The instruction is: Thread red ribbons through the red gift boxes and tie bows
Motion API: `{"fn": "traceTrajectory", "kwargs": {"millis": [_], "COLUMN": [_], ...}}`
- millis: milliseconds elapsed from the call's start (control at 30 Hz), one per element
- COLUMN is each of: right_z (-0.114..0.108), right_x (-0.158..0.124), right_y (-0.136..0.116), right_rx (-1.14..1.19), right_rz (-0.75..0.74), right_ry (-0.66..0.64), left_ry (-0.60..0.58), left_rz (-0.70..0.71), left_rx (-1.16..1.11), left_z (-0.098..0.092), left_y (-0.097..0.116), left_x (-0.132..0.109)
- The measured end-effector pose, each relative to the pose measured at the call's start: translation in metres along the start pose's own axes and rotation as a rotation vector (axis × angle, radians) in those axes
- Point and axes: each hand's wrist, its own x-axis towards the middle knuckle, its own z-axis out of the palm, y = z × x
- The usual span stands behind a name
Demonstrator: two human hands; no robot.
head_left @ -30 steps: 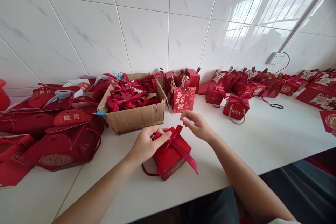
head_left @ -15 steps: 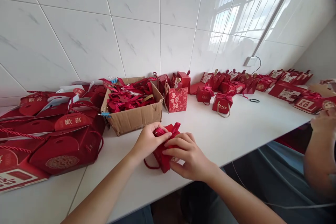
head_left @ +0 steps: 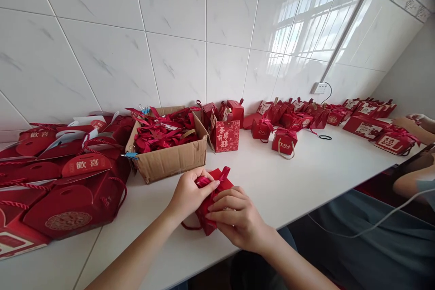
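A small red gift box (head_left: 221, 184) with a red ribbon (head_left: 223, 173) on top and a cord handle sits on the white counter (head_left: 288, 186) near its front edge. My left hand (head_left: 189, 193) pinches the ribbon at the box's top left. My right hand (head_left: 236, 217) wraps over the box's front right side, covering most of it. Just behind stands a cardboard box (head_left: 170, 158) full of red ribbons.
Flat red carrier boxes (head_left: 68, 176) are piled at the left. A red printed bag (head_left: 224, 136) and several small finished red boxes (head_left: 283, 140) line the tiled wall. A black hair tie (head_left: 326, 137) lies on the counter. Another person's arm (head_left: 411, 181) is at the right edge.
My right hand has come down from above the ribbon onto the box's front. The view has swung right, bringing in another person's arm.
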Motion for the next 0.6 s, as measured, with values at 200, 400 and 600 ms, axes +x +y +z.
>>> {"fn": "traceTrajectory", "kwargs": {"millis": [200,400,600], "right_z": [-0.005,-0.013,-0.030], "right_x": [-0.001,0.002,0.006], "right_y": [0.007,0.004,0.034], "right_rx": [0.064,0.157,0.274], "right_rz": [-0.022,-0.023,0.331], "right_ry": [-0.032,-0.090,0.093], "left_ry": [-0.004,-0.012,-0.069], "left_rz": [-0.023,-0.048,-0.144], "left_rx": [-0.009,-0.016,-0.096], "left_z": [0.000,-0.001,-0.004], "left_y": [-0.002,-0.004,-0.004], "left_x": [0.001,0.003,0.002]}}
